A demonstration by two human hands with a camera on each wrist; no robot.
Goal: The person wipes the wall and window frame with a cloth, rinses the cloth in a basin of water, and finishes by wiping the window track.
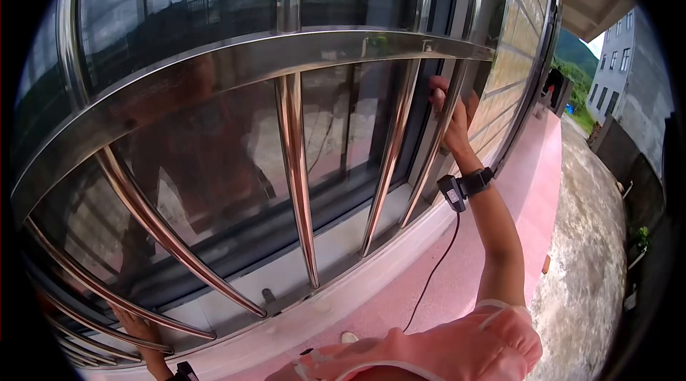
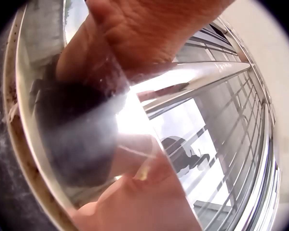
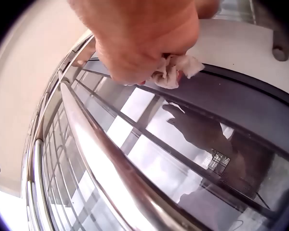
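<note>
At the upper right of the head view, my right hand (image 1: 451,113) reaches behind the metal bars to the dark window frame. The right wrist view shows this hand (image 3: 144,43) pinching a crumpled white tissue (image 3: 171,72) against the frame (image 3: 250,103). Low at the left of the head view, my left hand (image 1: 139,331) is among the curved bars (image 1: 153,227), its fingers partly hidden. In the left wrist view the palm side of this hand (image 2: 149,29) lies close to a shiny metal surface (image 2: 81,139) that mirrors it; its fingertips are out of sight.
A wide horizontal rail (image 1: 236,67) crosses the bars in front of the dark glass (image 1: 207,138). A pale sill (image 1: 286,281) runs below. Tiled wall (image 1: 511,59) stands at the right, beside a pink ledge (image 1: 532,181). A cable (image 1: 436,267) hangs from the right wrist.
</note>
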